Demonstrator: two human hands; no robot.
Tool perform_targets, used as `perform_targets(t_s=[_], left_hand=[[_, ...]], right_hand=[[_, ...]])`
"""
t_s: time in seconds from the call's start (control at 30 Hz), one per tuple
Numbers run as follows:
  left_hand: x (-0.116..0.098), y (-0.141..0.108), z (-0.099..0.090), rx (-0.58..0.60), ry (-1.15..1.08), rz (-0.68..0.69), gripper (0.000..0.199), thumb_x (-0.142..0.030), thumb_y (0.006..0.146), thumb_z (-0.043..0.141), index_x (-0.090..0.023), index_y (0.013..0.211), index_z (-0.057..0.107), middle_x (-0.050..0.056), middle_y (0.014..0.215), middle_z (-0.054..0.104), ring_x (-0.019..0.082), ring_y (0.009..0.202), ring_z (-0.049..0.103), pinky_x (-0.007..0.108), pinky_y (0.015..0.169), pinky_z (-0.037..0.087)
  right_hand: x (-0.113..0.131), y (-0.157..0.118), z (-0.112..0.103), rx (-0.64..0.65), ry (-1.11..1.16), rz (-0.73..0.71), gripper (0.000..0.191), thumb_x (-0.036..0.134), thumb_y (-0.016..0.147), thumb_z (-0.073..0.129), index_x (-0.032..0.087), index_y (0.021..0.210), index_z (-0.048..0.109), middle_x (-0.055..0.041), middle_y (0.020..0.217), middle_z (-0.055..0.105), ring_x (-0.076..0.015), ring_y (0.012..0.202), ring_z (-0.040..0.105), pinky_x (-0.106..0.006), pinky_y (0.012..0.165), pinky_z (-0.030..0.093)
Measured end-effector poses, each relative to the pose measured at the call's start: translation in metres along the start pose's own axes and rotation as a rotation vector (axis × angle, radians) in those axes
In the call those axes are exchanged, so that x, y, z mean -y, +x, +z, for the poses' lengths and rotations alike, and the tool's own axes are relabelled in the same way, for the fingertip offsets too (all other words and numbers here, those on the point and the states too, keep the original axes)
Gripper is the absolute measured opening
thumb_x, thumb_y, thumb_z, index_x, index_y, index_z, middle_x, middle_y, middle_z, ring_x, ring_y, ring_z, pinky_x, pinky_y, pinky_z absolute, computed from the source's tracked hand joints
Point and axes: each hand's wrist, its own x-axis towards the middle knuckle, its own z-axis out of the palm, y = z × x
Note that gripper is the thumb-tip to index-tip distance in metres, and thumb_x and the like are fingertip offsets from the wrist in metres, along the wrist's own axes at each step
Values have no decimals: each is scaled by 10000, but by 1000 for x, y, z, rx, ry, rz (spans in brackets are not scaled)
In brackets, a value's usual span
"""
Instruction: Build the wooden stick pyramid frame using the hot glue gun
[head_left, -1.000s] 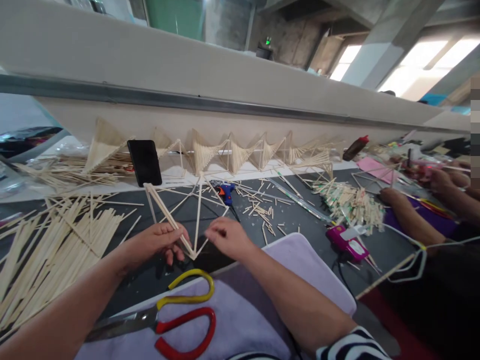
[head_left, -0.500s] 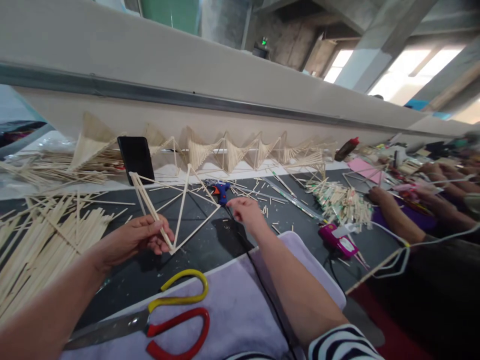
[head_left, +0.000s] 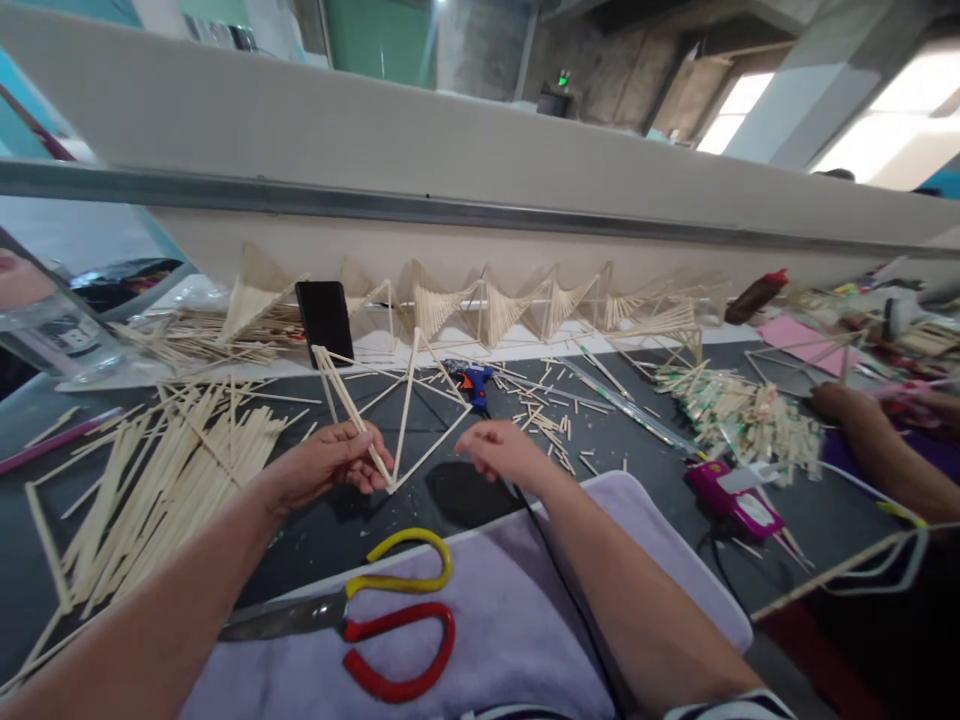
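Note:
My left hand (head_left: 349,457) grips a frame of thin wooden sticks (head_left: 406,420) by its near left edge, close to the bottom corner. Several sticks meet there, and the frame stands out in triangles above the dark tabletop. My right hand (head_left: 501,450) hovers just right of the frame, its fingers loosely bent and apart, with nothing visible in them. Behind that hand lies a blue glue gun (head_left: 478,385) with an orange part. Scissors (head_left: 397,615) with one yellow and one red handle rest on a lilac cloth (head_left: 517,610) in front of me.
Loose sticks (head_left: 180,480) lie in a pile at left. A black phone (head_left: 325,322) leans upright behind the frame. Twisted stick structures (head_left: 506,305) line the wall. Cut pieces (head_left: 750,415) and a magenta device (head_left: 735,498) lie right, near another person's arm (head_left: 885,430).
The view has swung left, so things appear farther right. My right hand has drawn back toward me from the frame's right corner. My left hand keeps its hold on the frame.

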Motion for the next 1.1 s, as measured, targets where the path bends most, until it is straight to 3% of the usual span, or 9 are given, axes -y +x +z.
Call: perform_targets(t_s=[0.1,0.23,0.33,0.43,0.6,0.77,0.9,0.97,1.1], left_hand=[[1,0,4,-6,-12,18,217,-333,803,566,-125,864,572,119,890,671,176,691,658,242,561,516],[2,2,7,-20,9,24,230,-350,809,558,-130,874,572,118,916,672,174,714,661,236,581,514],[4,4,7,4,58,3,264,-381,812,545,-122,854,579,128,898,675,183,725,663,233,579,510],[6,6,8,27,100,-14,293,-403,803,547,-113,834,579,143,894,672,197,723,663,245,570,509],[7,6,13,26,164,-33,306,-417,808,535,-121,865,588,137,890,675,194,736,660,265,621,510],[6,8,6,8,201,-72,320,-436,812,519,-130,853,603,124,832,681,188,746,655,248,631,504],[8,13,-1,-1,208,-120,338,-447,795,537,-127,854,627,133,816,683,186,755,649,237,649,506],[10,14,-2,-1,210,-132,354,-463,781,548,-126,845,635,132,801,685,185,747,647,233,645,506],[11,13,1,-46,203,-166,361,-477,742,591,-130,823,646,117,776,684,172,715,638,227,626,504]], right_hand=[[-1,-5,35,227,-136,93,338,347,758,575,187,1053,615,72,475,517,-63,339,429,-172,355,309],[10,-15,33,371,26,-43,194,348,746,604,159,743,646,63,468,485,-54,393,412,-168,390,299],[17,-16,9,216,488,-185,260,395,802,547,168,676,554,67,466,453,-46,376,367,-171,382,274],[15,-5,1,22,695,-149,230,407,800,553,209,916,539,70,527,511,-53,365,380,-167,355,257],[11,9,14,218,521,61,336,444,690,658,165,856,574,28,573,559,-70,406,458,-180,368,306],[31,-30,-74,-1,687,-414,241,335,678,670,203,579,494,77,457,378,-44,351,300,-163,340,219],[36,-65,-148,-452,747,-968,229,357,786,534,245,589,494,98,411,305,-50,302,159,-161,293,159],[31,-62,-154,-588,463,-837,355,392,861,379,241,561,495,94,388,328,-62,307,187,-158,286,189],[15,-9,-115,-477,-148,-183,319,345,830,406,181,622,583,83,446,482,-58,354,370,-166,318,326]])
